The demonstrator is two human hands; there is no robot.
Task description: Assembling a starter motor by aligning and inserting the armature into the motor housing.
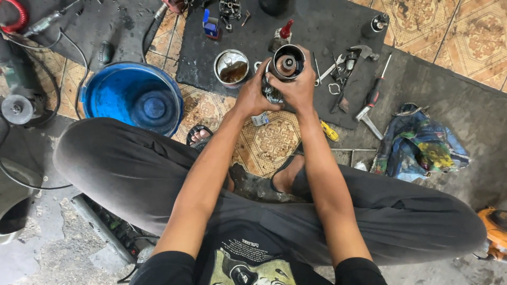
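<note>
I see my left hand (253,95) and right hand (300,87) clasped round a metal cylinder (288,63); a tin can (231,67), blue bucket (133,97) and screwdriver (372,97) lie close by.

**Both hands brought together in front of the body**

Both bare forearms are extended forward from the lower edge of the view and converge above the crossed legs. The left hand (252,94) is cupped with fingers curled inward. The right hand (300,87) is closed opposite it, knuckles turned upward.

A blue bucket (134,97), an open tin (231,67), a screwdriver (376,89) and a paint-stained rag (420,145) lie around.
</note>
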